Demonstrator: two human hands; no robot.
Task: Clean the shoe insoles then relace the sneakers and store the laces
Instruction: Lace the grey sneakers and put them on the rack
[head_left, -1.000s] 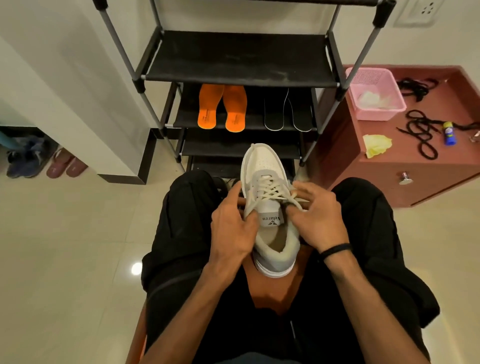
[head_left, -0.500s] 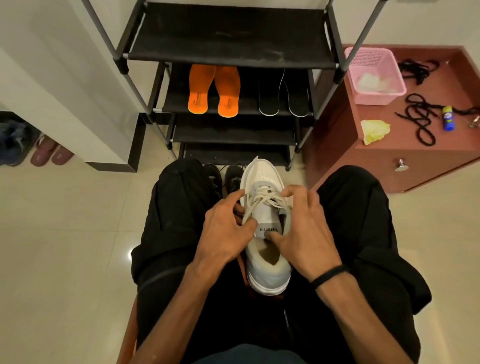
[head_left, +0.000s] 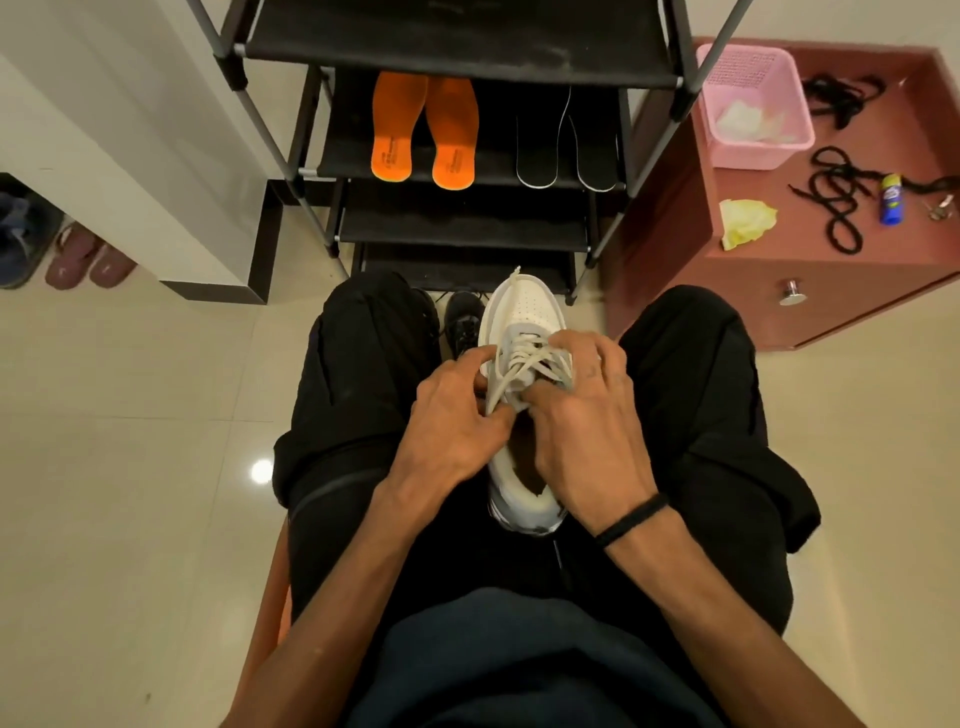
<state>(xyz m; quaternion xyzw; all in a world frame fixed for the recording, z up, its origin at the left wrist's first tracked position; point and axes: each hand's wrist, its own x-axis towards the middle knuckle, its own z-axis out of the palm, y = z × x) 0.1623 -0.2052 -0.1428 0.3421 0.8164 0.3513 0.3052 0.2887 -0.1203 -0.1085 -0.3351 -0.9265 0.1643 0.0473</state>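
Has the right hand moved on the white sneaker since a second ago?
Yes. The right hand slid from the laces beside the tongue label toward the heel; its thumb now covers that label on the white sneaker.

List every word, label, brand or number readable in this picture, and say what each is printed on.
No text can be read with confidence.
Pair of orange foam insoles on the rack shelf: dark print near the heels, too small to read.
Small blue bottle with a yellow cap on the reddish cabinet: label blurred.
White lace-up sneaker on the lap: its tongue label is hidden behind the right hand.
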